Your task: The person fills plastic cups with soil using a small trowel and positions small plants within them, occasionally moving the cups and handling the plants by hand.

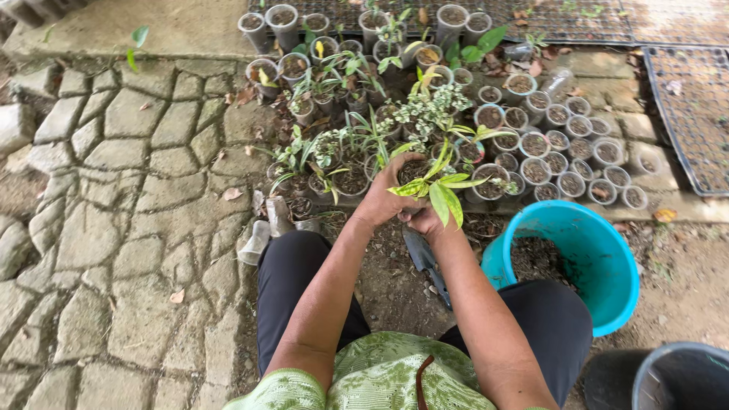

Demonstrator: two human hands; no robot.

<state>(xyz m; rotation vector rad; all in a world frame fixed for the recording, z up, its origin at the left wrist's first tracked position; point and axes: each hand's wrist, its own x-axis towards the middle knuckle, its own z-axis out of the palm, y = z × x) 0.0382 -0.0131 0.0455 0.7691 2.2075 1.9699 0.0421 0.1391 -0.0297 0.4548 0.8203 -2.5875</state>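
Observation:
My left hand [385, 199] cups a small clear plastic pot of dark soil [414, 170] from its left side. My right hand [425, 220] grips the same pot from below, mostly hidden under the leaves. A yellow-green seedling [440, 190] with long pointed leaves stands in the pot and droops over my right hand. A garden trowel [422, 257] lies on the soil between my knees, just below both hands.
Many clear cups of soil and seedlings [531, 144] crowd the ground ahead. A turquoise bucket [600, 262] with soil sits at my right knee, a dark bucket [676, 376] at bottom right. Black seedling trays [691, 114] lie far right. Stone paving [129, 197] spreads left, with empty cups [266, 224] near my left knee.

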